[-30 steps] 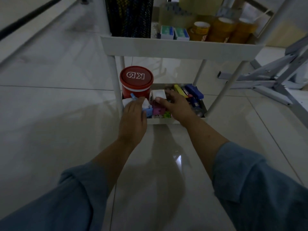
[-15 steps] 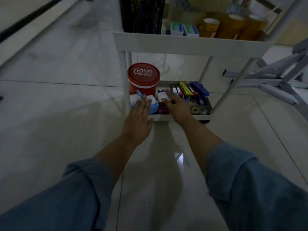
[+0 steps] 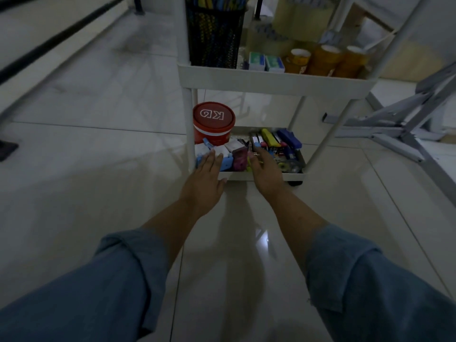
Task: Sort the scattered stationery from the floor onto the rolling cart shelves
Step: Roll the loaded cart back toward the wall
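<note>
The white rolling cart's bottom shelf (image 3: pixel 256 176) holds mixed stationery: white and blue erasers (image 3: pixel 225 154), a purple box (image 3: pixel 239 157), a yellow highlighter (image 3: pixel 267 137), a blue stapler (image 3: pixel 288 138) and tape rolls (image 3: pixel 288 166). A red tub (image 3: pixel 213 123) stands at its back left. My left hand (image 3: pixel 206 180) hovers flat over the shelf's front left, fingers straight, holding nothing. My right hand (image 3: pixel 265 170) lies over the front middle, fingers relaxed and empty.
The upper shelf (image 3: pixel 271 81) carries a black mesh pen holder (image 3: pixel 214 35), small green-white boxes (image 3: pixel 265 61) and brown tape rolls (image 3: pixel 328 59). A grey metal frame (image 3: pixel 404 124) lies on the floor to the right. Glossy white tiles surround the cart.
Both hands have drawn back from among the shelf's items toward its front edge, fingers now straightened and empty. The camera has tilted up, showing more of the upper shelf.
</note>
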`<state>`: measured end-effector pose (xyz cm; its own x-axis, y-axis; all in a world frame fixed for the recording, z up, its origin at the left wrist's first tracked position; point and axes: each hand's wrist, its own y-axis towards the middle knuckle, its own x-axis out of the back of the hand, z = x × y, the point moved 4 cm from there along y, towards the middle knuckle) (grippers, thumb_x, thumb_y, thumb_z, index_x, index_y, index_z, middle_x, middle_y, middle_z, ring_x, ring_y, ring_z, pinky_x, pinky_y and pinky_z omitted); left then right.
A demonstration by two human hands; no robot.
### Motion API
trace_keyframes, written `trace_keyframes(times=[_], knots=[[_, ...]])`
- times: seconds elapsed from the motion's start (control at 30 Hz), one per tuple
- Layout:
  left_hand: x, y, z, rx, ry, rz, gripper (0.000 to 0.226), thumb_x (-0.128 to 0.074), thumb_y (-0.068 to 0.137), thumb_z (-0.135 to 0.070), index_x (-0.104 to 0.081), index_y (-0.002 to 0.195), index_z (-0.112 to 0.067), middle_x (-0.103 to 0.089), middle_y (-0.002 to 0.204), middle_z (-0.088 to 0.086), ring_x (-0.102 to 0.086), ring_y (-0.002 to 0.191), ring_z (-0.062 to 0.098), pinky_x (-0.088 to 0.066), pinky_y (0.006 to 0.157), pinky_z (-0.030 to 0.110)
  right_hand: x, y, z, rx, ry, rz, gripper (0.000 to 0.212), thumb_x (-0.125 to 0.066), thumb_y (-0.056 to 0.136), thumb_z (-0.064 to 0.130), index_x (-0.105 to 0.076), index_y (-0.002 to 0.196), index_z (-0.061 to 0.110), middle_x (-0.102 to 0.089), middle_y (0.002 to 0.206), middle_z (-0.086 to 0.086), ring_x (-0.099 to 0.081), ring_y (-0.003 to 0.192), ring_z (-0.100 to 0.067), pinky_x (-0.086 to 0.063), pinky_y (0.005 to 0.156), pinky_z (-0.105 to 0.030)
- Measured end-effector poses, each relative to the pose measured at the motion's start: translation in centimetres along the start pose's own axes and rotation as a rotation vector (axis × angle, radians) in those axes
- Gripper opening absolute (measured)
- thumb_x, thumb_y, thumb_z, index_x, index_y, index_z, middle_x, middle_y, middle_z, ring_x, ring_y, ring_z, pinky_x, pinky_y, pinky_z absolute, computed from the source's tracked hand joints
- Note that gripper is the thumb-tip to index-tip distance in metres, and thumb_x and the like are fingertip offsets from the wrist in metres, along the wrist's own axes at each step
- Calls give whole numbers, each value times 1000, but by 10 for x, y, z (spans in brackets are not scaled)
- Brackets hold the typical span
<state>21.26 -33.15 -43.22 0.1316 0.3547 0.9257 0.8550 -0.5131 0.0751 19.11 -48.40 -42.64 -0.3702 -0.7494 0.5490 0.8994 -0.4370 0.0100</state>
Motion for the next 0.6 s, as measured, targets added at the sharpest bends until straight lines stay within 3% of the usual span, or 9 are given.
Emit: trace_keyframes(times=[0.07, 0.17, 0.27, 0.37, 0.47, 0.53, 0.6], knots=[[2, -3, -4, -11, 21, -9, 62, -35, 100, -33, -6, 150, -12, -1, 159, 6, -1, 148, 18, -8, 118, 27, 9, -12, -2, -1, 22, -25, 40, -40, 100, 23, -43, 137, 9, -51, 136, -11, -48, 123, -21, -32, 87, -14], [6, -12, -10, -35, -43, -44, 60, -39, 99, -31, -14, 150, -11, -11, 159, 8, -8, 147, 19, -16, 117, 27, 27, -24, -13, -14, 55, -104, 36, -42, 99, 20, -49, 132, 8, -54, 131, -11, -51, 119, -22, -33, 86, -16], [17, -19, -14, -8, -216, -130, 52, -47, 97, -26, -34, 144, -8, -37, 148, 13, -34, 139, 24, -33, 112, 34, 55, -28, -11, -13, 80, -231, 29, -41, 99, 19, -58, 118, 4, -61, 115, -13, -57, 104, -22, -36, 77, -18], [41, -22, -26, 93, -341, -257, 43, -49, 96, -23, -45, 134, -5, -52, 133, 14, -50, 123, 26, -42, 103, 33, 87, -31, 3, -2, 126, -350, 25, -41, 99, 15, -62, 104, 2, -61, 93, -9, -53, 83, -16, -36, 59, -12], [77, -20, -42, 258, -440, -365, 36, -45, 98, -22, -50, 129, -5, -54, 131, 14, -52, 118, 24, -42, 98, 30, 115, -35, 16, -66, 196, -487, 24, -42, 98, 13, -61, 103, 0, -58, 90, -6, -52, 82, -15, -40, 67, -14], [104, -19, -47, 352, -470, -454, 29, -40, 99, -19, -55, 118, -3, -59, 120, 16, -55, 107, 24, -42, 86, 28, 135, -39, 31, -86, 195, -561, 24, -41, 98, 14, -59, 106, -1, -55, 94, -6, -49, 85, -13, -36, 65, -5], [135, -16, -44, 478, -480, -558, 28, -37, 99, -16, -56, 110, 1, -60, 112, 20, -56, 103, 31, -41, 82, 32, 155, -40, 54, -65, 188, -618, 25, -40, 98, 15, -56, 107, -2, -52, 95, -6, -47, 86, -12, -34, 63, -7]])
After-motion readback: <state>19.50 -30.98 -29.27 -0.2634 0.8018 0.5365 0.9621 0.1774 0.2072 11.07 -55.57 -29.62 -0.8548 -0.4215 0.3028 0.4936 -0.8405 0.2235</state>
